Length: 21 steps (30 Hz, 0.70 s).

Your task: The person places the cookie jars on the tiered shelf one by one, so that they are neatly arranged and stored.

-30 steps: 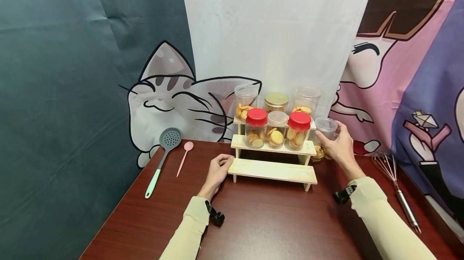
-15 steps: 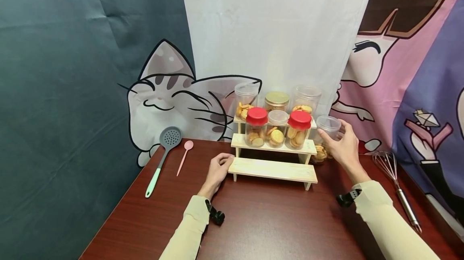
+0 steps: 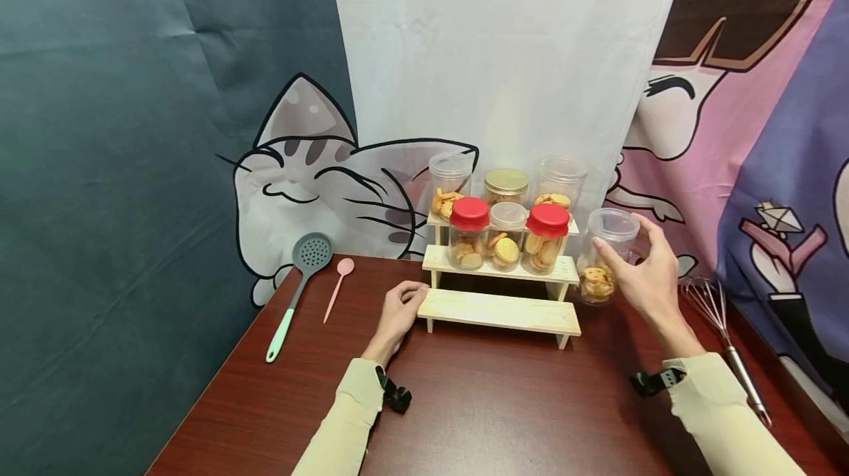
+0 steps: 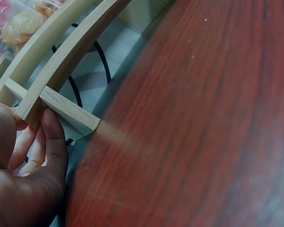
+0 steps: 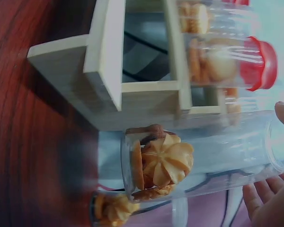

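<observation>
A three-step wooden display stand point(image 3: 500, 308) stands on the table. My left hand point(image 3: 399, 317) pinches the left end of its lowest step; in the left wrist view my fingers point(image 4: 54, 137) are around the plank's end by its leg. To the right of the stand, my right hand point(image 3: 653, 292) grips a clear lidded jar point(image 3: 597, 283) near its top, thumb on one side and fingers on the other. Flower-shaped cookies point(image 5: 165, 161) lie in the bottom of that jar. Another clear jar point(image 5: 116, 210) with cookies stands behind it in the right wrist view.
Two red-lidded jars point(image 3: 469, 240) and a clear-lidded jar point(image 3: 507, 240) occupy the middle step. Above them are two clear-lidded jars and a gold-lidded jar point(image 3: 506, 185). A slotted turner point(image 3: 310, 255) and pink spoon point(image 3: 343, 270) lie left, a whisk point(image 3: 736, 365) right.
My right hand has brought the jar a little toward me and to the right, out from beside the stand. My left hand has stayed on the stand.
</observation>
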Available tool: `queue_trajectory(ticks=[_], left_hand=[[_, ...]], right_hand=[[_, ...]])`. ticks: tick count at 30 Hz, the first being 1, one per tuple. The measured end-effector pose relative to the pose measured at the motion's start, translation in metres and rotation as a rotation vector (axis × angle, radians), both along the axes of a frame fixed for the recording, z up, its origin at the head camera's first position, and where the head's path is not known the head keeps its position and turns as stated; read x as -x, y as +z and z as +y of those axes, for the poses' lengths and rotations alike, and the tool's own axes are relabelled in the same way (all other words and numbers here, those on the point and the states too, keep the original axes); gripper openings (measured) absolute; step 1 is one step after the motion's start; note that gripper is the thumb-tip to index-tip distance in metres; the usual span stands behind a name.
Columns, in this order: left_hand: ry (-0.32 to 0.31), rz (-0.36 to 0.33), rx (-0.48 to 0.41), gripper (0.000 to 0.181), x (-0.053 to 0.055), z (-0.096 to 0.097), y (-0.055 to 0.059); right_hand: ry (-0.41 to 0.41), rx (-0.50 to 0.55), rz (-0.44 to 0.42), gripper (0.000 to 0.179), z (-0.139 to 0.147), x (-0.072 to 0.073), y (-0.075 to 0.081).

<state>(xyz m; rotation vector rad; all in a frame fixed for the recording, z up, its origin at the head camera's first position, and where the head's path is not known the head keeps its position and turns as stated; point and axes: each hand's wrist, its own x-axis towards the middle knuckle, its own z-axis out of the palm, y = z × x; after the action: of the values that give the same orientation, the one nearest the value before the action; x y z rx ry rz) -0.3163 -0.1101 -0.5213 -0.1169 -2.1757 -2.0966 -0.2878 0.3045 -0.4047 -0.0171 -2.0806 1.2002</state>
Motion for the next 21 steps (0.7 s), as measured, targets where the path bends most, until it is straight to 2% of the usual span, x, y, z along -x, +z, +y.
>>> queue_trajectory(ticks=[9, 16, 21], left_hand=[[-0.001, 0.007, -0.002, 0.029, 0.000, 0.000, 0.000], [0.008, 0.005, 0.008, 0.027, 0.001, 0.000, -0.002], [0.005, 0.007, 0.012, 0.028, 0.002, 0.000, -0.002]], right_hand=[[0.001, 0.000, 0.069, 0.078, -0.002, -0.019, 0.012], [0.016, 0.004, 0.062, 0.076, -0.011, -0.030, 0.019], [0.076, 0.032, 0.048, 0.073, -0.023, -0.036, 0.021]])
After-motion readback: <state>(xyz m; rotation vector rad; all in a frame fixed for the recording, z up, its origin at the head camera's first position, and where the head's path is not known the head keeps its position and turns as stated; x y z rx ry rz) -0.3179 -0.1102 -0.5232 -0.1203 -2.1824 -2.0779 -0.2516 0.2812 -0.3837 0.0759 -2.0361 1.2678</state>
